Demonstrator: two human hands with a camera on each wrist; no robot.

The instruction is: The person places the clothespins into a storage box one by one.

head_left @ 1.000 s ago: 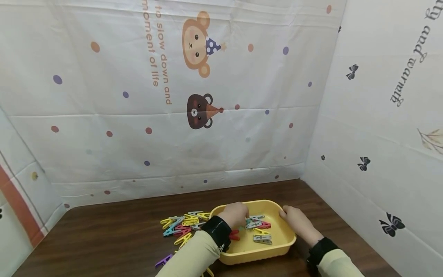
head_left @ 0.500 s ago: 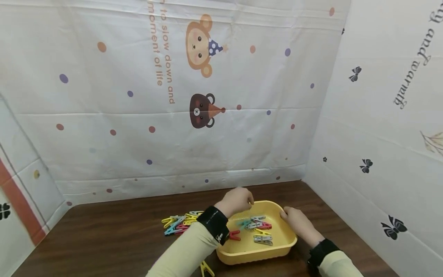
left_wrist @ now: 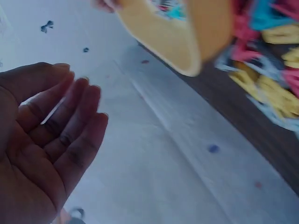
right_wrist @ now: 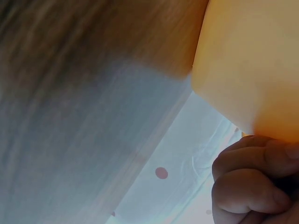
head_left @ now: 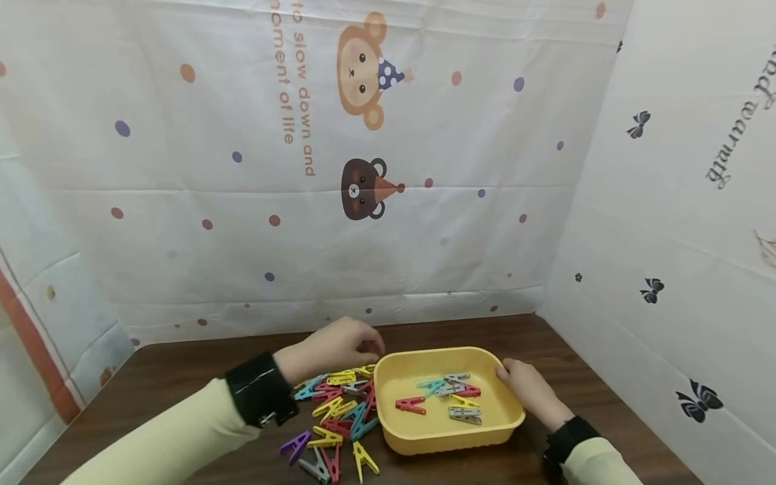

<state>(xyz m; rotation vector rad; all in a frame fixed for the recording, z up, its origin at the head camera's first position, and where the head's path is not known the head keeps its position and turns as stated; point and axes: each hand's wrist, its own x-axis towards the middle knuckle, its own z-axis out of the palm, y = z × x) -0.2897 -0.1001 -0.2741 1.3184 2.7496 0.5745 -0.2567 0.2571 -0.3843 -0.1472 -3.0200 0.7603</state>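
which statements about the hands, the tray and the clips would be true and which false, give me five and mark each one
1. The right hand holds the yellow tray by its edge. True.
2. The left hand is holding a purple clip. False: the left hand holds nothing, and the purple clip lies on the table.
3. A red clip lies inside the tray. True.
4. Every clip is inside the tray. False: many clips lie on the table beside it.
5. Each wrist wears a black band. True.
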